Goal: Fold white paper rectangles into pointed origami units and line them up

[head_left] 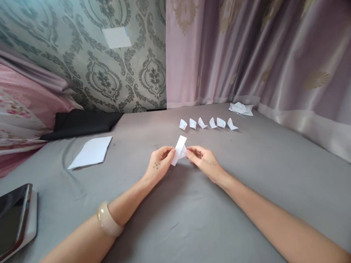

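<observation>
Between my two hands is a small folded piece of white paper (180, 149), held tilted above the grey cloth (186, 219). My left hand (161, 160) pinches its left edge between thumb and fingers. On the other side, my right hand (204, 160) grips the right corner, where a pointed flap sticks out. Past the hands stands a row of several small folded white paper pieces (202, 123), some with upturned points. A pale bangle (109, 220) circles my left wrist.
A stack of white paper sheets (91, 152) lies to the left, with a black cloth (85, 124) behind it. A dark-screened device (13, 219) is at the left front. Crumpled white paper (241, 108) sits at the back right, near the curtain (214, 54).
</observation>
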Demonstrator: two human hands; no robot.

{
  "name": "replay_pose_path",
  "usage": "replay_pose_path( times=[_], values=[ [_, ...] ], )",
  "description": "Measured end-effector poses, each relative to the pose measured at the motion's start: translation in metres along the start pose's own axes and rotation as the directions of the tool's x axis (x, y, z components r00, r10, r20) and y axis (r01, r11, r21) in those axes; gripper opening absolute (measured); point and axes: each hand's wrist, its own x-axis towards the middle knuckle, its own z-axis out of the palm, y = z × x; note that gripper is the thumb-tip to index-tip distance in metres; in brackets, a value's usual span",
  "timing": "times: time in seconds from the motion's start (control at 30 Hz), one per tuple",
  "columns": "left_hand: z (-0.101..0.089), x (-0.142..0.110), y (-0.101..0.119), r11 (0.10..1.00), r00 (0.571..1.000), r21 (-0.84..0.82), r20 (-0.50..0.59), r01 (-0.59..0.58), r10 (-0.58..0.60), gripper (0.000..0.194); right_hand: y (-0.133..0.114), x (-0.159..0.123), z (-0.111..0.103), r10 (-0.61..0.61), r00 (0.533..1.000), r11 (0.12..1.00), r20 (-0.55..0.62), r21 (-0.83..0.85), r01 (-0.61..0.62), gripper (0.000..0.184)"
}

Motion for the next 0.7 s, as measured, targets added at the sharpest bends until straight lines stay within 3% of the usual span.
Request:
replay_pose_path(
  times=[0.17,0.47,0.57,0.7],
  values=[
    [0.014,-0.017,0.005,0.958,0.989,-0.247,0.057,0.143,-0.133,0.026,-0.005,-0.009,0.010,0.011,1.000,0.991,0.024,0.134,-0.014,0.031],
    [0.010,-0.013,0.001,0.903,0.976,-0.370,0.077,0.218,-0.205,0.025,0.000,-0.010,0.010,-0.033,0.993,0.998,0.110,-0.052,0.039,0.021],
    [0.009,-0.013,0.001,0.861,0.966,-0.439,0.090,0.258,-0.243,0.024,0.000,-0.012,0.012,-0.082,0.995,0.988,0.054,-0.126,0.088,0.020],
    [0.009,-0.013,0.003,0.792,0.945,-0.521,0.117,0.319,-0.304,0.028,0.000,-0.017,0.015,-0.284,0.954,0.907,-0.095,-0.349,0.236,0.022]
  ],
)
